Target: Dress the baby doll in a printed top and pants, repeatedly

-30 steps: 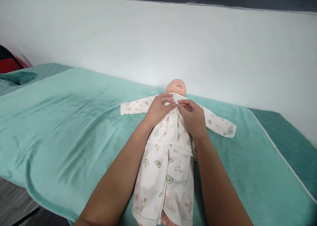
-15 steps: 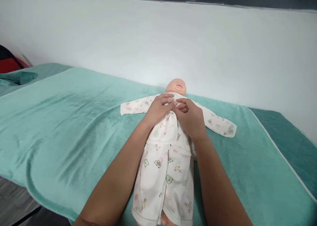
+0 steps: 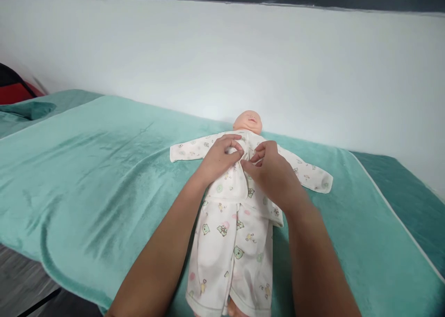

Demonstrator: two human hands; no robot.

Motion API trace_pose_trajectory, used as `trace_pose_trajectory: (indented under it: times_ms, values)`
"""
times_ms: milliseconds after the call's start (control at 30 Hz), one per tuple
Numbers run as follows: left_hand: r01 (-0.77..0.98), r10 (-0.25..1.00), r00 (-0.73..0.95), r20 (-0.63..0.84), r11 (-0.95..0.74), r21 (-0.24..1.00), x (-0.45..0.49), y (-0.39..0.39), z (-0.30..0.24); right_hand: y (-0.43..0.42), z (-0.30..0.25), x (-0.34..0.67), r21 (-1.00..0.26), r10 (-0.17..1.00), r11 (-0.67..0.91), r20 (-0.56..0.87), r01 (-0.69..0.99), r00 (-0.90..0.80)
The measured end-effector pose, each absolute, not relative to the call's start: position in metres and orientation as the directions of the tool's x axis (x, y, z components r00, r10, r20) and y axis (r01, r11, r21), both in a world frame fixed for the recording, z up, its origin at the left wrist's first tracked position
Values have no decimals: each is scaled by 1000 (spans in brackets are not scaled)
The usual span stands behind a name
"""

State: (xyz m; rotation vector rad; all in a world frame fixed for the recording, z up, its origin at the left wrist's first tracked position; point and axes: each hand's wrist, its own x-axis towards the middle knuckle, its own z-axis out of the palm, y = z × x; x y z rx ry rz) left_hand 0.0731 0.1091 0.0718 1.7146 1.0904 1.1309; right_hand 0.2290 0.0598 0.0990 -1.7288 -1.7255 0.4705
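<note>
A baby doll (image 3: 247,121) lies on its back on a teal blanket (image 3: 104,168), head toward the wall. It wears a white printed shirt (image 3: 232,178) with sleeves spread out and matching trousers (image 3: 229,252). My left hand (image 3: 219,157) pinches the shirt's front edge at the doll's chest, fingers closed on the cloth. My right hand (image 3: 271,171) pinches the facing edge just beside it, fingers also closed on the cloth. The two hands almost touch over the chest. A bare doll foot (image 3: 236,309) shows at the bottom.
The blanket covers a bed along a white wall (image 3: 222,62). A darker teal cover (image 3: 410,201) shows at the right, a folded teal cloth (image 3: 28,109) and a red object (image 3: 14,91) at the far left. The bed's near edge drops to grey floor (image 3: 21,284) at lower left.
Both hands stayed at the doll's chest. The right hand slid slightly down and turned, lifting the shirt's right front edge; the left fingers tightened on the cloth.
</note>
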Motion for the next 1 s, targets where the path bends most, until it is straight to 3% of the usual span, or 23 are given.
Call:
trace_pose_trajectory:
  times_ms: [133, 233, 433, 533, 633, 833, 1000]
  values:
    - [234, 905, 344, 250, -341, 911, 61, 99, 77, 45, 111, 226, -452, 999, 8, 45, 892, 14]
    - [256, 880, 412, 238, -362, 896, 51, 100, 78, 42, 111, 216, -327, 998, 11, 66, 945, 12]
    - [246, 804, 554, 214, -403, 881, 37, 102, 80, 44, 112, 206, -280, 997, -44, 42, 959, 58]
    - [239, 789, 573, 222, -420, 875, 36, 102, 80, 45, 115, 216, -353, 1000, -18, 16, 936, 25]
    - [244, 792, 556, 251, -444, 862, 40, 103, 77, 49, 115, 233, -528, 999, 23, -17, 849, -38]
    - [271, 776, 548, 313, -519, 811, 54, 103, 72, 51, 101, 251, -890, 995, 11, -36, 457, -93]
    - [264, 796, 513, 322, -503, 823, 60, 101, 73, 48, 85, 243, -967, 999, 53, 53, 250, -9]
